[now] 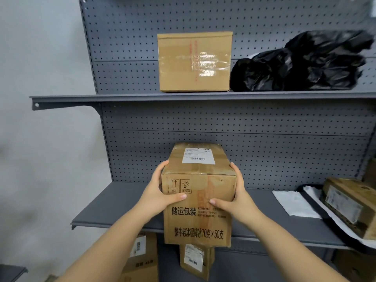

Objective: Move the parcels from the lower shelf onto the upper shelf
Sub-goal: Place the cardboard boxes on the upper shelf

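A tall brown cardboard box (198,192) with printed characters and a white label on top is held in front of the lower shelf (122,204). My left hand (160,190) grips its left side, thumb across the front. My right hand (234,194) grips its right side the same way. The box's bottom hangs past the shelf's front edge. On the upper shelf (81,98) stand a taped cardboard box (194,62) and a black plastic-wrapped parcel (301,64) to its right.
At the lower shelf's right end lie a white flat parcel (295,202) and a cardboard box (350,206) on black-and-white wrapping. Below the lower shelf stand more cardboard boxes (140,259), one labelled box (195,261) directly under the held one. A white wall is on the left.
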Tool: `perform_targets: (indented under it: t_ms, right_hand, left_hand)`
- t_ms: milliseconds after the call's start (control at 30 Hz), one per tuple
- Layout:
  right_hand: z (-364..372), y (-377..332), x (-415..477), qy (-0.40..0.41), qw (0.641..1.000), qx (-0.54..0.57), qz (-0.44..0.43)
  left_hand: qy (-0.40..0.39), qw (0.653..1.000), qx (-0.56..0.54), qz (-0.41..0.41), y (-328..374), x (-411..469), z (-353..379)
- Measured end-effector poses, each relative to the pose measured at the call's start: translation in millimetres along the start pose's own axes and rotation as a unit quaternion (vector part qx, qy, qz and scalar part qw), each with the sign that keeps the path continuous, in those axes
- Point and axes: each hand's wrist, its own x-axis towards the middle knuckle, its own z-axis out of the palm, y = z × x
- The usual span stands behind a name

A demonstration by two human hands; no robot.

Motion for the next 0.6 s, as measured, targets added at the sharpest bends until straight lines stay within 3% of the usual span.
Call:
perform_targets:
  t_ms: [600]
  right_hand:
    - [-44.8, -141.2, -212.7, -0.097, 0.992, -0.036, -0.07]
  left_hand:
    - [0.084, 0.996, 0.02, 0.015, 151.7, -250.4, -1.2]
